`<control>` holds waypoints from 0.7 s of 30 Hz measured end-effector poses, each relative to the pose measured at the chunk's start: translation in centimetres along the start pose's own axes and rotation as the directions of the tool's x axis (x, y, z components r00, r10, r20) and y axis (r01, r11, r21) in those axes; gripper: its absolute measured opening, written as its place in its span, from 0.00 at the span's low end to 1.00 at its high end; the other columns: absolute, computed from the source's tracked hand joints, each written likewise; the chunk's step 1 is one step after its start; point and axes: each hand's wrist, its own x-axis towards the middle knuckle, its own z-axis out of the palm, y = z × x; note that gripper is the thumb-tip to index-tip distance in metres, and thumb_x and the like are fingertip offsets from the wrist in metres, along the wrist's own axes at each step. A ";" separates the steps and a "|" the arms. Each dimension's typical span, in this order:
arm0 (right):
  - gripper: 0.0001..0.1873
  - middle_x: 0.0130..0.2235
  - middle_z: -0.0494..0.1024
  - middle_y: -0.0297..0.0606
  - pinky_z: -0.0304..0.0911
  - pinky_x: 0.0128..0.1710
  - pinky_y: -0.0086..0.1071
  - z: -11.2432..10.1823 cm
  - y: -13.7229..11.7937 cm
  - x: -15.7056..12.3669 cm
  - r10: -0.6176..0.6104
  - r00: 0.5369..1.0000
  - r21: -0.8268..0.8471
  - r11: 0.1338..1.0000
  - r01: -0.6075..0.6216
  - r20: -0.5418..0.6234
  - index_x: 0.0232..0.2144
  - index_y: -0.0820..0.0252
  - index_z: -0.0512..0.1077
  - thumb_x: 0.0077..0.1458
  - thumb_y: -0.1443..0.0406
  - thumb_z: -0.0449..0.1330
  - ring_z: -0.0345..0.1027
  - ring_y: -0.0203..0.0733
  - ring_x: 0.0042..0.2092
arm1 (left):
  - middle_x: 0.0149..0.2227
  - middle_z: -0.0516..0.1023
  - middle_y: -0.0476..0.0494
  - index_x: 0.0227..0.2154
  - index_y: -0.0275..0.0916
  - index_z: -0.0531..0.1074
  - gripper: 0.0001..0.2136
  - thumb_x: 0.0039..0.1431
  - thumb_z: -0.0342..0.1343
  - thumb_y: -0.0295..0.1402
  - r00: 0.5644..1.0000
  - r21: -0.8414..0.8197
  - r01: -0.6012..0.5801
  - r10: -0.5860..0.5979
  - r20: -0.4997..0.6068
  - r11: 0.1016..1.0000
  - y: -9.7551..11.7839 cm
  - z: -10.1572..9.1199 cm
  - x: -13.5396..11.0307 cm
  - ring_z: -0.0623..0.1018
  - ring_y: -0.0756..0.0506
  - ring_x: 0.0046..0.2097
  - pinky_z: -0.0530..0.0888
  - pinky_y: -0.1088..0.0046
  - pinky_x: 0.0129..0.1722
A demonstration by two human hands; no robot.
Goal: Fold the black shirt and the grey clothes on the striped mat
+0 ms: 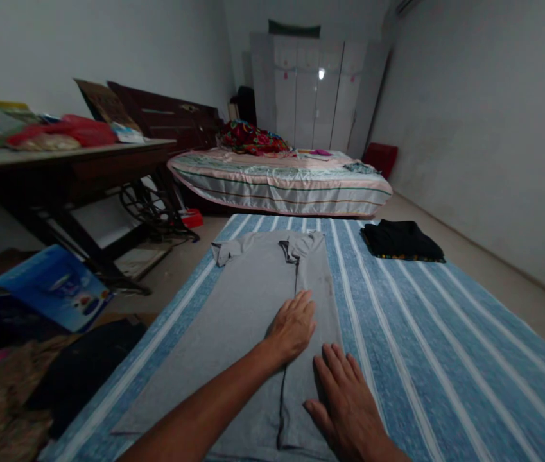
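Note:
A grey short-sleeved shirt (248, 308) lies spread on a blue-and-white striped sheet (397, 359). Its right side is folded inward, making a long edge down the middle, with one sleeve doubled back near the top. My left hand (294, 326) rests on the folded strip around its middle, fingers stretched out. Lower and to the right, my right hand (342, 398) lies flat near the shirt's outer right edge, its fingers slightly spread. Neither hand grips the cloth.
Folded black clothing (402, 239) sits at the sheet's far right. Beyond stands a bed (276, 186) with a striped satin cover. On the left are a sewing machine table (132, 151) with bags on top, a blue package (55, 285) and a dark cloth heap (84, 366).

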 end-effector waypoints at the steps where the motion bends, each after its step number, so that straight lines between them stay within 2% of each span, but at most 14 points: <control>1: 0.30 0.61 0.60 0.49 0.54 0.57 0.53 0.6 0.2 -0.2 -0.003 0.999 -0.008 1.000 0.003 -0.035 0.56 0.60 0.66 0.56 0.52 0.57 0.52 0.59 0.62 | 0.65 0.54 0.36 0.55 0.34 0.62 0.20 0.62 0.46 0.34 0.999 0.002 0.030 -0.030 0.032 1.000 -0.4 0.5 0.6 0.52 0.42 0.66 0.54 0.57 0.63; 3: 0.30 0.60 0.63 0.49 0.58 0.55 0.53 1.9 1.0 -0.5 -0.036 0.992 -0.021 0.999 0.034 -0.121 0.55 0.58 0.67 0.54 0.50 0.57 0.55 0.60 0.60 | 0.66 0.51 0.36 0.59 0.35 0.59 0.24 0.63 0.44 0.40 0.992 0.001 0.086 -0.086 0.091 0.996 -1.2 1.3 1.1 0.50 0.41 0.66 0.51 0.52 0.63; 5: 0.29 0.57 0.67 0.48 0.62 0.51 0.51 2.6 1.9 -0.3 -0.124 0.973 -0.028 0.992 0.121 -0.193 0.53 0.57 0.68 0.54 0.48 0.57 0.61 0.59 0.57 | 0.66 0.48 0.36 0.61 0.35 0.56 0.27 0.63 0.42 0.45 0.988 -0.014 0.099 -0.097 0.119 0.995 -1.9 1.9 1.1 0.47 0.41 0.67 0.48 0.50 0.63; 7: 0.28 0.55 0.69 0.47 0.64 0.50 0.48 2.4 2.5 1.0 -0.189 0.959 -0.021 0.982 0.188 -0.209 0.54 0.56 0.67 0.55 0.50 0.56 0.64 0.56 0.55 | 0.67 0.46 0.38 0.62 0.36 0.54 0.28 0.64 0.40 0.46 0.988 -0.027 0.092 -0.088 0.131 0.995 -2.3 2.2 0.8 0.45 0.41 0.67 0.46 0.50 0.63; 8: 0.26 0.56 0.69 0.46 0.63 0.51 0.46 1.8 2.6 2.2 -0.178 0.963 -0.009 0.984 0.180 -0.200 0.55 0.56 0.66 0.57 0.52 0.55 0.63 0.54 0.56 | 0.67 0.45 0.38 0.63 0.37 0.53 0.28 0.64 0.41 0.45 0.987 -0.031 0.085 -0.080 0.142 0.996 -2.5 2.3 0.6 0.44 0.41 0.67 0.45 0.50 0.64; 10: 0.24 0.59 0.64 0.47 0.57 0.56 0.46 0.3 2.7 5.8 -0.053 0.987 0.032 0.998 0.058 -0.155 0.57 0.58 0.63 0.60 0.57 0.52 0.58 0.52 0.60 | 0.67 0.44 0.38 0.63 0.38 0.51 0.28 0.64 0.41 0.44 0.984 -0.041 0.073 -0.066 0.164 0.996 -2.6 2.2 0.4 0.44 0.41 0.67 0.45 0.50 0.64; 12: 0.23 0.60 0.63 0.48 0.55 0.58 0.45 -1.1 2.9 10.7 0.009 0.994 0.066 0.998 -0.002 -0.107 0.56 0.61 0.64 0.62 0.58 0.49 0.56 0.51 0.60 | 0.67 0.44 0.39 0.64 0.40 0.47 0.29 0.63 0.42 0.44 0.985 -0.051 0.075 -0.066 0.158 0.996 -2.5 2.0 0.4 0.45 0.39 0.67 0.46 0.50 0.64; 14: 0.24 0.60 0.62 0.52 0.53 0.59 0.45 -1.5 3.8 16.2 0.056 0.997 0.062 0.997 -0.052 -0.060 0.56 0.66 0.64 0.63 0.58 0.47 0.54 0.53 0.61 | 0.67 0.44 0.37 0.65 0.41 0.45 0.31 0.62 0.44 0.46 0.985 -0.048 0.098 -0.091 0.144 0.994 -2.4 1.9 0.5 0.45 0.37 0.67 0.46 0.48 0.63; 16: 0.25 0.60 0.61 0.53 0.51 0.59 0.43 -0.7 5.4 21.0 0.088 0.996 0.033 0.996 -0.088 -0.006 0.57 0.67 0.62 0.64 0.59 0.45 0.54 0.52 0.61 | 0.67 0.43 0.35 0.64 0.40 0.48 0.33 0.60 0.47 0.47 0.980 -0.029 0.125 -0.119 0.159 0.992 -2.3 1.8 0.7 0.43 0.36 0.67 0.46 0.47 0.63; 18: 0.23 0.60 0.61 0.53 0.49 0.59 0.41 0.8 7.4 24.6 0.114 0.993 -0.017 0.993 -0.113 0.036 0.57 0.68 0.62 0.64 0.61 0.45 0.52 0.51 0.62 | 0.66 0.42 0.35 0.63 0.40 0.52 0.32 0.58 0.50 0.46 0.973 -0.009 0.142 -0.138 0.185 0.990 -2.4 1.9 0.8 0.43 0.35 0.67 0.47 0.47 0.63; 21: 0.24 0.59 0.62 0.56 0.49 0.58 0.43 3.3 9.8 27.0 0.149 0.988 -0.033 0.988 -0.148 0.043 0.56 0.70 0.62 0.64 0.60 0.46 0.52 0.53 0.61 | 0.66 0.42 0.35 0.62 0.43 0.55 0.32 0.56 0.53 0.46 0.969 0.000 0.152 -0.149 0.197 0.988 -3.0 2.4 0.8 0.45 0.33 0.66 0.51 0.46 0.62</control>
